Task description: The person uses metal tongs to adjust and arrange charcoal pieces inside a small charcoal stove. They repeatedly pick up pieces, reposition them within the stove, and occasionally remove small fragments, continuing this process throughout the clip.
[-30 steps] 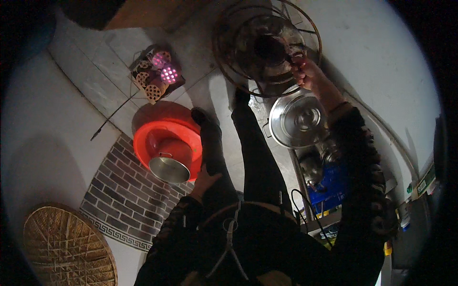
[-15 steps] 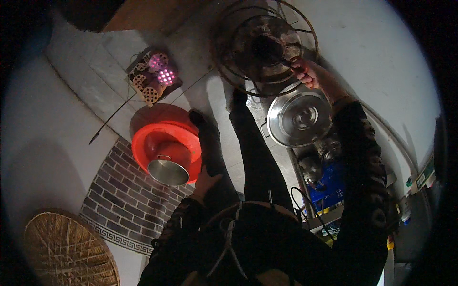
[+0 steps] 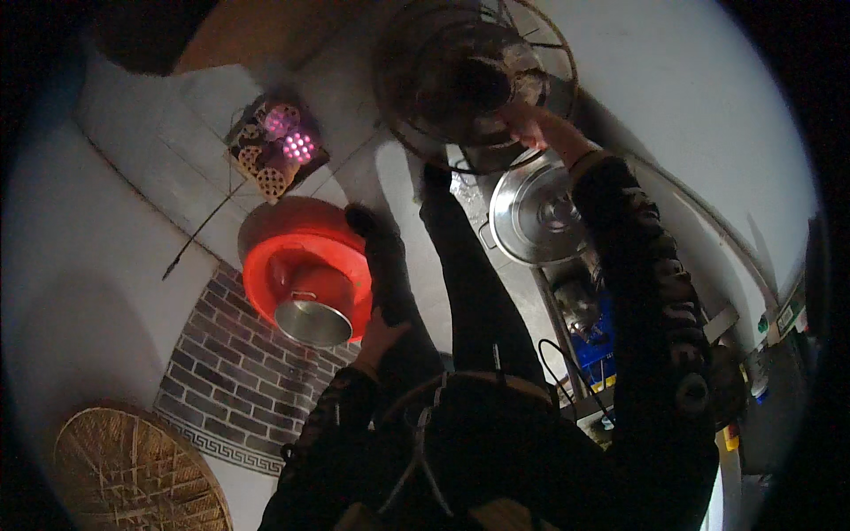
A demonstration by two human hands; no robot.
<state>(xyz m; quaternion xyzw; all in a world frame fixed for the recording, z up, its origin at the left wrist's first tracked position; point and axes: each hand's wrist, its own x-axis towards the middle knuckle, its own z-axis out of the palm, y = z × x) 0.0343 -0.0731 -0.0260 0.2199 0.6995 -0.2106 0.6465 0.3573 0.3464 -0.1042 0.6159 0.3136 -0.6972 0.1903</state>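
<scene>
My right hand (image 3: 529, 126) reaches to the round rusty stove (image 3: 434, 93) with its wide metal ring, fingers closed near the dark central opening on something I cannot make out. Just below that hand lies a large steel lidded pot (image 3: 531, 212). My left hand (image 3: 382, 341) rests on my left leg with its thumb apart, beside a red plastic basin (image 3: 261, 274) with a steel pot (image 3: 312, 329) at its near side.
A tray of holed briquettes (image 3: 273, 159), some pink-lit, sits back left by a thin rod (image 3: 199, 230). A woven round tray (image 3: 133, 469) leans at lower left. At right are a blue crate (image 3: 595, 336), kettles and a pale wall (image 3: 726, 133).
My right hand and forearm have moved left, further over the stove's centre, with the wrist angled differently. My left hand stays on my leg. The whole view has shifted slightly.
</scene>
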